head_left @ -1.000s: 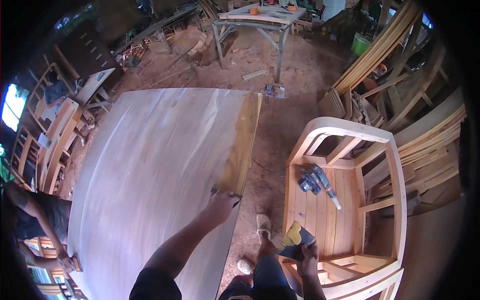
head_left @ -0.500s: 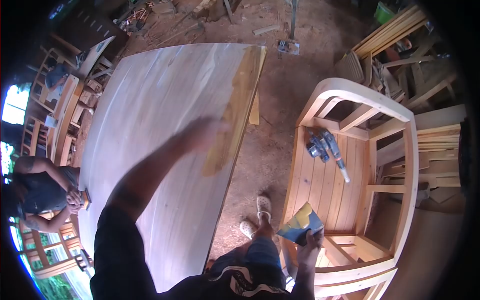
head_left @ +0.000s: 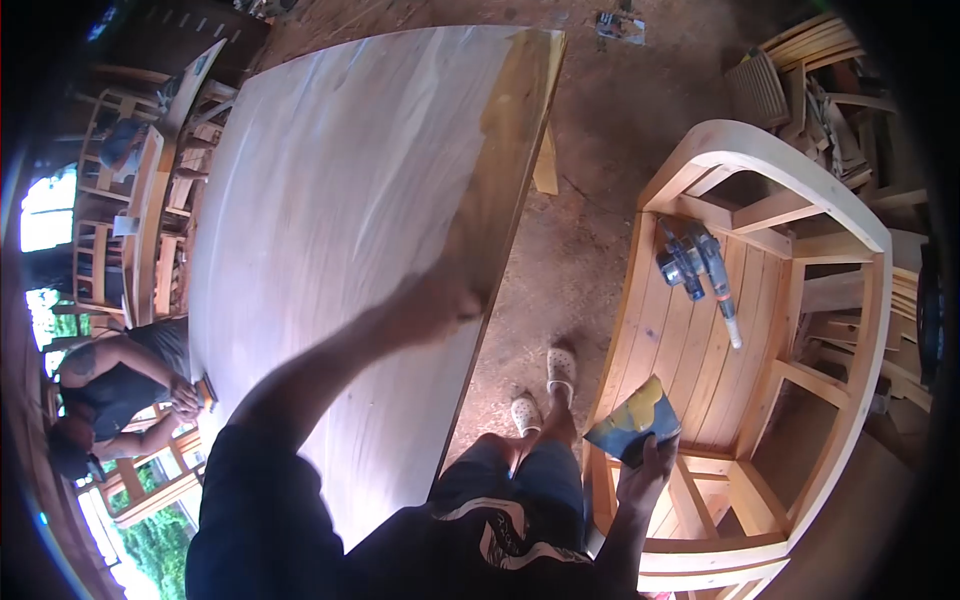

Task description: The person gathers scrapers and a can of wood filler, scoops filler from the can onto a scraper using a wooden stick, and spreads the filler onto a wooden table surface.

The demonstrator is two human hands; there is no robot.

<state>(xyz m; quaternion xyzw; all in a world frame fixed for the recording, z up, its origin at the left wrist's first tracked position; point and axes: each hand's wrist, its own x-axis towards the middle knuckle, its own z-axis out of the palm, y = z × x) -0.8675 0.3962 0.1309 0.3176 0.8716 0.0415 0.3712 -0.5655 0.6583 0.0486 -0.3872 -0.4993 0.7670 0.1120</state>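
A wide wooden panel [head_left: 350, 190] lies before me, a yellow-brown coating [head_left: 500, 130] spread along its right edge. My left hand [head_left: 440, 302] is over the panel near that edge, blurred, with its fingers curled in. Whatever it grips is hidden. Low on the right, my right hand [head_left: 650, 468] holds a flat dark sheet [head_left: 625, 432] by its lower edge. Thick yellow paste [head_left: 642, 408] sits on the sheet's upper part.
A slatted wooden bench frame [head_left: 870, 330] stands at my right, with a blue-grey power tool [head_left: 690, 265] on its slats. Across the panel, a co-worker's hands [head_left: 185, 400] hold a small block at the left edge. Wood pieces [head_left: 820, 130] are piled far right.
My left hand has moved nearer to me along the panel's coated edge. The whole view has shifted, and my right hand still holds the sheet with paste.
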